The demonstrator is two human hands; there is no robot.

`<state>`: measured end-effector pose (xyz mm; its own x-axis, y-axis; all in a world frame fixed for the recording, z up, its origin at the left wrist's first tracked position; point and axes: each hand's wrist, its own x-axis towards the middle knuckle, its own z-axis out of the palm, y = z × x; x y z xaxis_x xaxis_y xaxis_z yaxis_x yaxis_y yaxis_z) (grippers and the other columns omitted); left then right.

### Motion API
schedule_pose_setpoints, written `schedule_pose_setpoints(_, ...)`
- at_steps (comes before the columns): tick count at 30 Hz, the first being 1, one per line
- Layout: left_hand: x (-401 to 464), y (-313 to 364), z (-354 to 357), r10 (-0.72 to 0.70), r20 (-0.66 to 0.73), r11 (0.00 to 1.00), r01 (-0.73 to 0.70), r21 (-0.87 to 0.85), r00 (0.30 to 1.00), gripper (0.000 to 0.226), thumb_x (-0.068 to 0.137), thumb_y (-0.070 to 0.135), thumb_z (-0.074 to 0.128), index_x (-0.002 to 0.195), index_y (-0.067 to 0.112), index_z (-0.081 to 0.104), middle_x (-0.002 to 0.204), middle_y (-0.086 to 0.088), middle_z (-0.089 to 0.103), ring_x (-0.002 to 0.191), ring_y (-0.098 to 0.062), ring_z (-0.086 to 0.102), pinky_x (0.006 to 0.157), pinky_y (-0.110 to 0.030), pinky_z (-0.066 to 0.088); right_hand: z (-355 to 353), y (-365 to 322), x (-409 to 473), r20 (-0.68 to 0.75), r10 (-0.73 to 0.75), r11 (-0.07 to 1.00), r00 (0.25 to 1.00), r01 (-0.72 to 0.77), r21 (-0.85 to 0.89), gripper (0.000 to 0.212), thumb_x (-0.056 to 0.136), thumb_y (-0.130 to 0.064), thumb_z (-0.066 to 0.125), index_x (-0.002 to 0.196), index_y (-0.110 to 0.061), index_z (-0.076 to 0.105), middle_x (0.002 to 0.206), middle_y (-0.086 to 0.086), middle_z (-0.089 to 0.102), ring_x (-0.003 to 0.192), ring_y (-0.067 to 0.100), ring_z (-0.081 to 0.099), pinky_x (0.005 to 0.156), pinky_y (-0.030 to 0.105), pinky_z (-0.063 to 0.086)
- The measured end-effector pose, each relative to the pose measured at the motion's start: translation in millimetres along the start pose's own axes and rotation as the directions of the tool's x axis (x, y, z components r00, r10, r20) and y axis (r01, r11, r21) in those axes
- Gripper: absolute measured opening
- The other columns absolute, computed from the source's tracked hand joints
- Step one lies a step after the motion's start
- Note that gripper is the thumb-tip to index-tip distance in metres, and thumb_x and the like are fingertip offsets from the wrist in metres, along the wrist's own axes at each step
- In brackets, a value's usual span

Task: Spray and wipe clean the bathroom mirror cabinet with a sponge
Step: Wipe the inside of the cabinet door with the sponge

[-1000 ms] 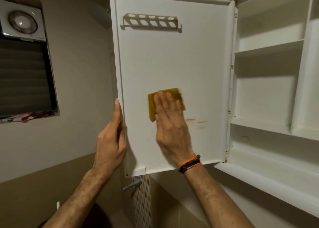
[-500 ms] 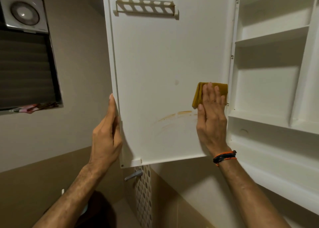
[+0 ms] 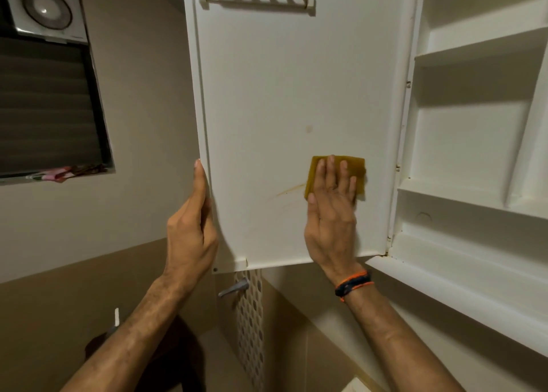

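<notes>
Right hand [image 3: 330,213], fingers straight, presses sponge [image 3: 358,173], long axis horizontal, flat against open door [image 3: 281,95]; left hand [image 3: 189,228] grips the door's free edge.

there is only one view, from a wide-angle camera on the person's head, so no second view shares any part of the scene. it looks forward and tilted upward at the inner side of the open cabinet door [image 3: 296,109], which is close and fills the centre up to 12 o'clock, with the cabinet shelves [image 3: 480,47] running from 1 to 4 o'clock. both forearms come in from 6 o'clock, the window [image 3: 50,109] with the exhaust fan [image 3: 47,9] sits at 9 to 10 o'clock, and straight edges bend near the borders.
</notes>
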<state>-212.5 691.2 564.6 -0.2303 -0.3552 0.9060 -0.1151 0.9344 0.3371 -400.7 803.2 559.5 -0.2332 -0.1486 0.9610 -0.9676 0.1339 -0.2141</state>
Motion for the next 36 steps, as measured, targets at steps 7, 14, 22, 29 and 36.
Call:
schedule_pose_setpoints(7,2.8,-3.6,-0.8,0.003,0.004,1.0,-0.003,-0.031,1.0,0.065,0.094,0.01,0.042,0.154,0.012,0.016,0.065,0.01,0.043,0.055,-0.006,0.041,0.056,-0.02,0.037,34.1,-61.6,-7.4,0.061,-0.101,0.995,0.993,0.101,0.004,0.056,0.099,-0.01,0.047,0.151,-0.004,0.029,0.16,0.01,0.024,0.151,0.031,0.01,0.123,0.05,0.009)
schedule_pose_setpoints(14,5.2,-10.9,-0.9,0.036,0.027,0.997,-0.034,-0.073,0.999,0.065,0.094,0.008,0.044,0.155,0.011,0.02,0.08,-0.001,0.061,0.06,-0.017,0.055,0.064,-0.021,0.044,64.2,-96.2,-15.9,0.13,-0.27,0.962,0.954,0.273,-0.001,0.059,0.099,-0.02,0.037,0.155,-0.008,0.019,0.163,0.009,0.014,0.152,0.025,0.004,0.124,0.045,0.003)
schedule_pose_setpoints(22,-3.2,-15.9,2.5,0.064,0.022,0.993,-0.061,-0.103,0.998,0.061,0.1,0.016,0.043,0.155,0.013,0.02,0.088,0.007,0.056,0.068,0.006,0.053,0.067,0.0,0.035,61.9,-97.2,-29.7,0.138,-0.254,0.966,0.957,0.259,-0.021,0.06,0.098,-0.017,0.048,0.152,-0.008,0.024,0.161,0.008,0.017,0.152,0.025,0.008,0.124,0.044,0.005)
schedule_pose_setpoints(29,-17.1,-22.1,6.6,0.063,0.021,0.993,-0.061,-0.106,0.998,0.06,0.1,0.022,0.039,0.155,0.012,0.019,0.099,0.001,0.063,0.072,0.012,0.052,0.069,0.001,0.034,44.6,-65.8,-35.8,0.153,-0.269,0.962,0.951,0.273,-0.007,0.061,0.092,-0.007,0.048,0.151,-0.006,0.032,0.16,0.009,0.028,0.151,0.024,0.016,0.123,0.046,0.014)
schedule_pose_setpoints(36,-19.6,-18.7,9.5,0.087,0.021,0.994,-0.085,-0.071,0.996,0.062,0.096,0.009,0.04,0.155,0.009,0.018,0.098,-0.031,0.063,0.067,0.014,0.047,0.064,0.004,0.03,8.5,2.1,-26.4,0.056,-0.161,0.985,0.985,0.164,-0.052,0.057,0.094,-0.005,0.051,0.149,-0.004,0.036,0.158,0.01,0.032,0.15,0.026,0.019,0.123,0.05,0.014)
